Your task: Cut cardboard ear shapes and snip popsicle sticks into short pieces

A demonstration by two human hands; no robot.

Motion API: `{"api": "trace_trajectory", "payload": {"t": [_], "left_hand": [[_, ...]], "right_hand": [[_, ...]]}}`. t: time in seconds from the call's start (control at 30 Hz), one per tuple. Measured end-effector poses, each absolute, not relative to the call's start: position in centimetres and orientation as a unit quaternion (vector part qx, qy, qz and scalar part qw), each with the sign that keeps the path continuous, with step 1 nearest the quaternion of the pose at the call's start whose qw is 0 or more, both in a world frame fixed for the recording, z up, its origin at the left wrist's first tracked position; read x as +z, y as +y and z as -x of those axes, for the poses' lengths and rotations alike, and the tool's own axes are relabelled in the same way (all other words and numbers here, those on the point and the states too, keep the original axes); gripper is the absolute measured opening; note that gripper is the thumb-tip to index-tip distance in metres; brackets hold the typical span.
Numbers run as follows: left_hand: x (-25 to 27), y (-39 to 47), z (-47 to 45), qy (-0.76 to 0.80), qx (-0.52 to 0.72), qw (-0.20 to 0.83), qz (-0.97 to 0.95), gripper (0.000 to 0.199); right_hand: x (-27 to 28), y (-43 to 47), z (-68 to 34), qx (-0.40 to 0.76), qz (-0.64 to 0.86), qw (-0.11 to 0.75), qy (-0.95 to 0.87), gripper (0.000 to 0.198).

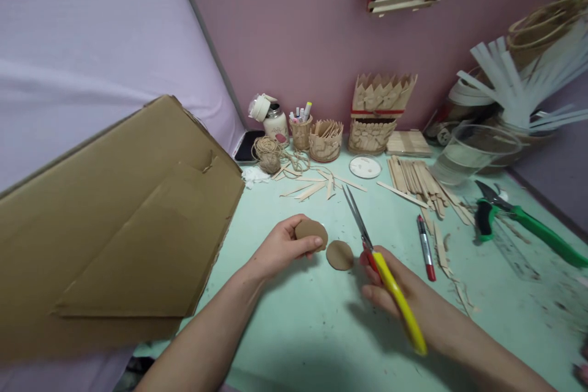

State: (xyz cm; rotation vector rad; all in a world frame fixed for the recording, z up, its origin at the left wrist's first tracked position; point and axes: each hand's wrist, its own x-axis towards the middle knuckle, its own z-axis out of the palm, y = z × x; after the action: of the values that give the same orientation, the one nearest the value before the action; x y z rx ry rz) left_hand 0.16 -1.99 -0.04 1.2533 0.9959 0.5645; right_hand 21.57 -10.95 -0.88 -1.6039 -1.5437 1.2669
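My left hand (285,245) pinches a round cardboard disc (310,233) between thumb and fingers, just over the pale green table. A second cardboard disc (340,256) lies flat between my two hands, apart from both as far as I can see. In my right hand (390,282) is a pair of scissors (394,294) with yellow and red handles. Their blades point away from me toward the back of the table and look nearly together. Part of the right fingers is hidden behind the handles.
A large cardboard sheet (138,220) leans at the left. Behind stand a twine ball (270,156), a flask (276,128) and stick-covered pots (326,141). To the right lie craft sticks (416,180), a red marker (426,251), green-handled pruners (542,233) and a clear plastic cup (473,156).
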Motion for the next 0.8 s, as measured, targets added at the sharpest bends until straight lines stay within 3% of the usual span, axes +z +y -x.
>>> {"api": "trace_trajectory", "payload": {"t": [0.1, 0.2, 0.63, 0.8], "left_hand": [[-0.50, -1.85, -0.13, 0.452, 0.272, 0.658, -0.537, 0.032], [-0.60, -1.81, -0.15, 0.455, 0.282, 0.661, -0.526, 0.031], [-0.31, -2.03, -0.17, 0.444, 0.288, 0.661, -0.532, 0.029], [-0.19, -2.17, -0.38, 0.401, 0.297, 0.734, -0.460, 0.034]], "right_hand": [[-0.93, -10.92, -21.40, 0.516, 0.581, 0.303, -0.551, 0.013], [-0.93, -10.88, -21.23, 0.520, 0.582, 0.305, -0.545, 0.021], [-1.23, -10.65, -20.87, 0.487, 0.589, 0.321, -0.560, 0.023], [-1.37, -10.82, -20.59, 0.473, 0.599, 0.299, -0.573, 0.019]]}}
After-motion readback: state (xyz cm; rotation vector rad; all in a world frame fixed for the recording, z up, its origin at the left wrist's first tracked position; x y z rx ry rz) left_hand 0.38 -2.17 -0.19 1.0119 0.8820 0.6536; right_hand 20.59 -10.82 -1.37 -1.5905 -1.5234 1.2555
